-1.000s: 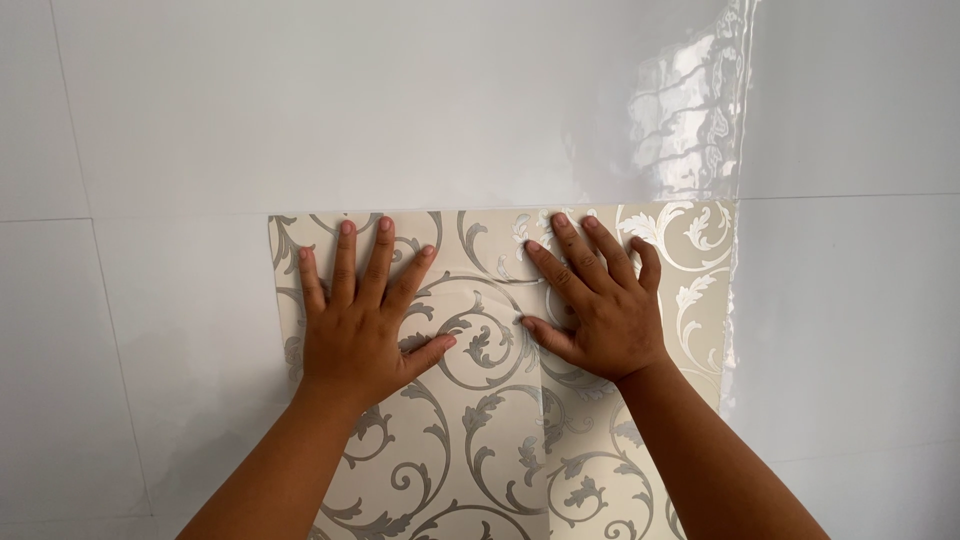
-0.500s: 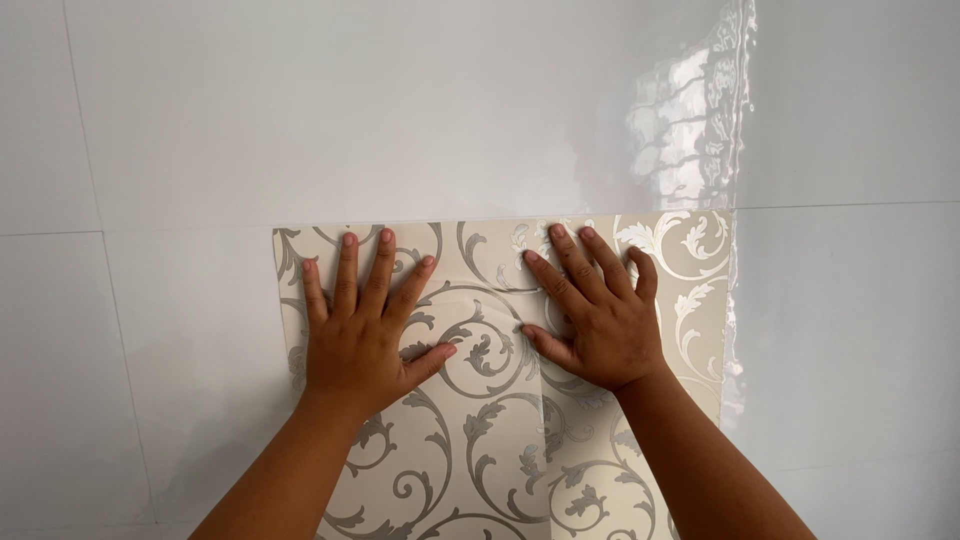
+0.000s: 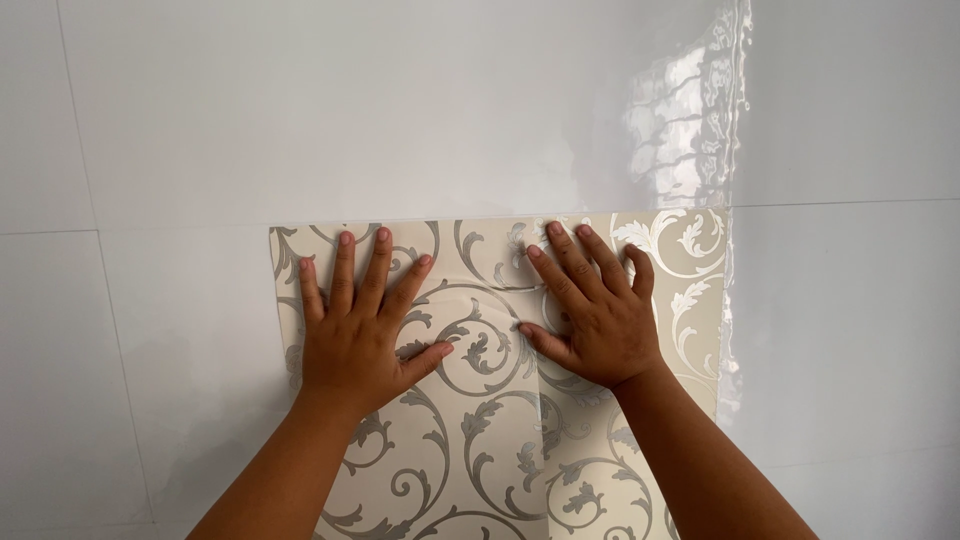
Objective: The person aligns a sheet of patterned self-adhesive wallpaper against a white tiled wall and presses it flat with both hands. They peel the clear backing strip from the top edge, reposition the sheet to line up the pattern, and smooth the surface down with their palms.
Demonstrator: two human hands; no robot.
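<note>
A cream sheet of wallpaper with grey scroll and leaf patterns lies flat against a glossy white tiled wall. Its top edge runs level across the middle of the view. My left hand presses flat on the sheet's upper left part, fingers spread and pointing up. My right hand presses flat on the upper right part, fingers together and angled up to the left. A vertical crease or seam runs down the sheet below my right hand. Both forearms rise from the bottom edge.
A clear shiny film strip hangs down the wall along the wallpaper's right edge and reflects light. Tile joints run across the wall on the left and right.
Both hands have slid slightly downward on the sheet, staying flat against it. The view shifted a little, so the sheet's top edge sits lower in the frame.
</note>
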